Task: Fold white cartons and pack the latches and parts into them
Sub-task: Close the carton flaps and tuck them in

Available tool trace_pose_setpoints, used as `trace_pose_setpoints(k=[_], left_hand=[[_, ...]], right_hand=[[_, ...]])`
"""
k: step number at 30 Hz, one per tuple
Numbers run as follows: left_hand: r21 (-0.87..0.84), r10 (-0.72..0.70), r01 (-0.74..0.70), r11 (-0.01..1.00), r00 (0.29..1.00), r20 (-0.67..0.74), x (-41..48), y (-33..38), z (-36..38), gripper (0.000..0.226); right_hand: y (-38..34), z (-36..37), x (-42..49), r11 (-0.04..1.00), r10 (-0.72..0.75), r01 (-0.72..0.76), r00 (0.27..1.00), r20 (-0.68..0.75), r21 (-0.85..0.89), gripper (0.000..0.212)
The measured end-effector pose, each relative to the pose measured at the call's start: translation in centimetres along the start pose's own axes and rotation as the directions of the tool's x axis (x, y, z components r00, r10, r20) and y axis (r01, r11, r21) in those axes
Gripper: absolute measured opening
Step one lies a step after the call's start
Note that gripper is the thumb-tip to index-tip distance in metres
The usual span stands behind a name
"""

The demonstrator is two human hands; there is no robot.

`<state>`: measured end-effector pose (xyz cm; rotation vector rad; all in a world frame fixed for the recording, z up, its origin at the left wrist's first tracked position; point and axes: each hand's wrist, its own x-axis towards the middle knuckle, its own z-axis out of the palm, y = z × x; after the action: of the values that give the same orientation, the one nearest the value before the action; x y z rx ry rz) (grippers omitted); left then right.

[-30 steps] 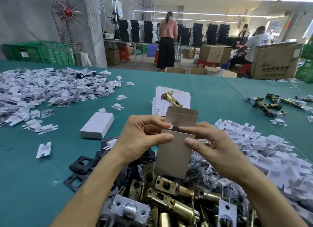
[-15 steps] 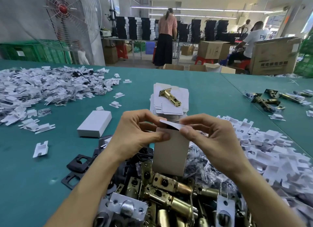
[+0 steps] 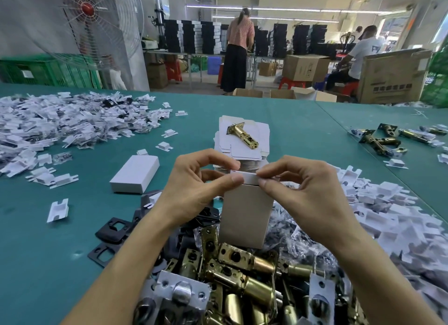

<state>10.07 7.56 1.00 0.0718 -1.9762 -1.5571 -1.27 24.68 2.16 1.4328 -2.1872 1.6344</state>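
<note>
Above brass latches (image 3: 242,271), upright white carton (image 3: 246,218), top flap folded shut, pinched by both hands

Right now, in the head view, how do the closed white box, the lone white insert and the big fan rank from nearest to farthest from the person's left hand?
1. closed white box, on the table just left of the left hand, which pinches the carton.
2. lone white insert, farther left on the table.
3. big fan, off the table, far back left.
</note>
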Motion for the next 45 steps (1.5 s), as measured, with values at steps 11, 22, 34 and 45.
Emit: trace_pose_setpoints(k=[11, 22, 34, 45], left_hand=[[-0.041, -0.041, 0.041, 0.998, 0.999, -0.001, -0.1, 0.2, -0.5, 0.014], [0.017, -0.113, 0.113, 0.993, 0.993, 0.02, 0.1, -0.9, -0.7, 0.02], [-0.158, -0.363, 0.393, 0.906, 0.912, 0.19, 0.2, 0.0, -0.3, 0.041], [0.0, -0.318, 0.326, 0.945, 0.922, -0.223, 0.7, -0.5, -0.3, 0.017]], right_hand=[[0.7, -1.1, -0.1, 0.994, 0.032, -0.059, 0.963, 0.266, 0.094, 0.019], [1.2, -0.2, -0.2, 0.981, 0.104, -0.146, 0.953, 0.285, 0.129, 0.028], [0.8, 0.2, 0.3, 0.589, 0.482, -0.326, 0.876, 0.002, 0.739, 0.021], [1.0, 1.5, -0.2, 0.715, 0.431, -0.46, 0.883, 0.186, 0.526, 0.044]])
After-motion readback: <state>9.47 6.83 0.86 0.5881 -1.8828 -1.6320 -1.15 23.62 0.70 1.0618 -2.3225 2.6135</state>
